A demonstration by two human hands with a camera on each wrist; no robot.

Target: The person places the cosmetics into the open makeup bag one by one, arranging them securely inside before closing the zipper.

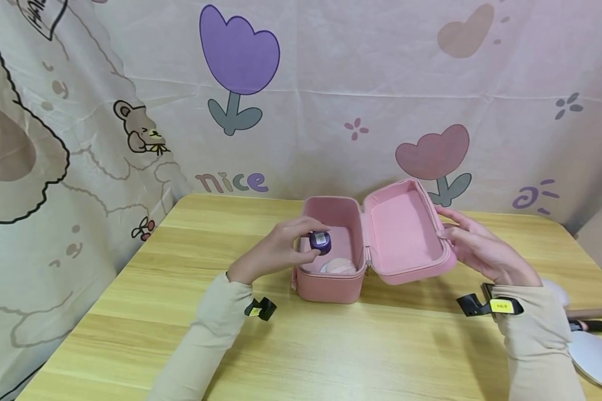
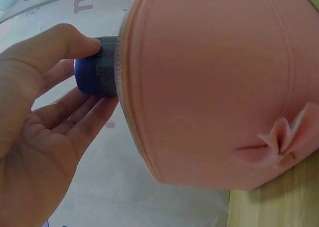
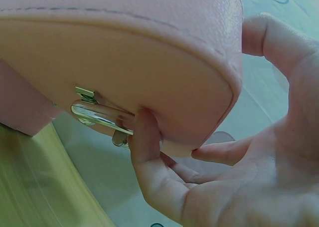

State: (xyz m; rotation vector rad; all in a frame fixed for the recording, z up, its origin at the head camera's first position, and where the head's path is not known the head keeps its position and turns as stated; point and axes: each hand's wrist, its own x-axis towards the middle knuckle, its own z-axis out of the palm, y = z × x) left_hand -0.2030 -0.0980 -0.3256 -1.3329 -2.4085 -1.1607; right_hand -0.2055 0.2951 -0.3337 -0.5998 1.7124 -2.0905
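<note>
Fingers: left hand (image 1: 276, 248) pinches the jar (image 1: 321, 241), thumb on one side, fingers on the other. Right hand (image 1: 486, 253) grips the free edge of the lid (image 1: 406, 228); right wrist view has one finger pressed beside the metal clasp (image 3: 99, 114).

Rest, big to small. Bench (image 1: 406, 351) carries everything, with the case (image 1: 329, 289) near its far side. Lid hangs off the case's right side, swung back and tilted, looks raised off the bench. At the bench's right end, partly behind the right sleeve (image 1: 539, 345): a white disc (image 1: 594, 356), a brown stick (image 1: 589, 313). A pale round item (image 1: 339, 266) sits inside the case, near end.

Jar is at the case mouth, label up. Left wrist view: part of it stands above the rim, the rest is hidden behind the wall. Can't tell if it touches the rim.

Step in hand, my read: jar transfer at the mouth, right hand holding the lid out of the way. In or out, can't tell. Next move calls for a steady lid, the jar guided clear of both rim and pale item, and a firm pinch until it has support. Main risk: lid swinging into the left hand.
</note>
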